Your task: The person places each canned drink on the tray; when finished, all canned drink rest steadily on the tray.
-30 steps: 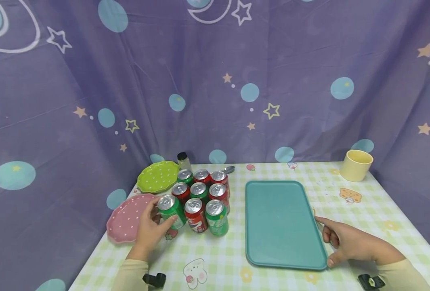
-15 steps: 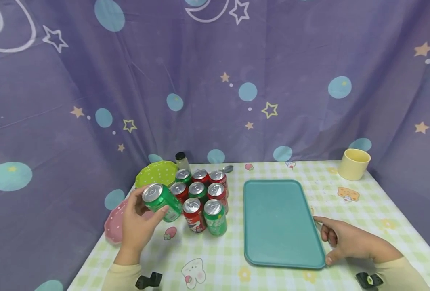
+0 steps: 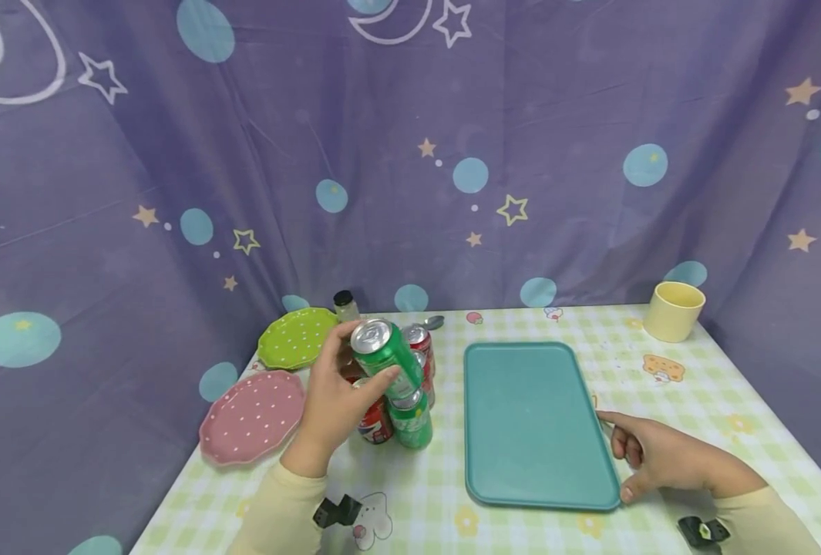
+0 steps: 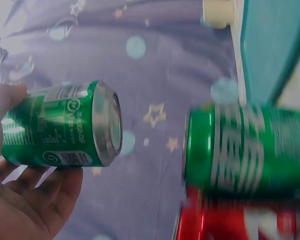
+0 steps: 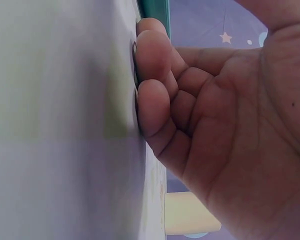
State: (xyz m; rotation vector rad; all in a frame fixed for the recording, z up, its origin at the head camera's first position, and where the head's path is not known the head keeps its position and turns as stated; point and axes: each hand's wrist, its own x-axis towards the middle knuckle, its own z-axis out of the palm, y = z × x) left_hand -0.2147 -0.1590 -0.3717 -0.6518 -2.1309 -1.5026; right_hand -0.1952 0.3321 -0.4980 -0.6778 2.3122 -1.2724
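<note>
My left hand grips a green soda can by its side, raised above the group of cans. In the left wrist view that lifted can is clear of a standing green can. Below it on the table are this green can and a red soda can; other cans behind are partly hidden by the hand. My right hand rests at the right edge of a teal tray, index fingertip and thumb touching its rim, other fingers loosely bent.
A pink dotted plate and a green dotted plate lie at the left. Behind the cans are a black-capped jar and a spoon. A yellow cup stands at the back right.
My left hand has lifted the green can from the front left of the group, tilted it, and carried it right over the other cans. The right hand has stayed at the tray.
</note>
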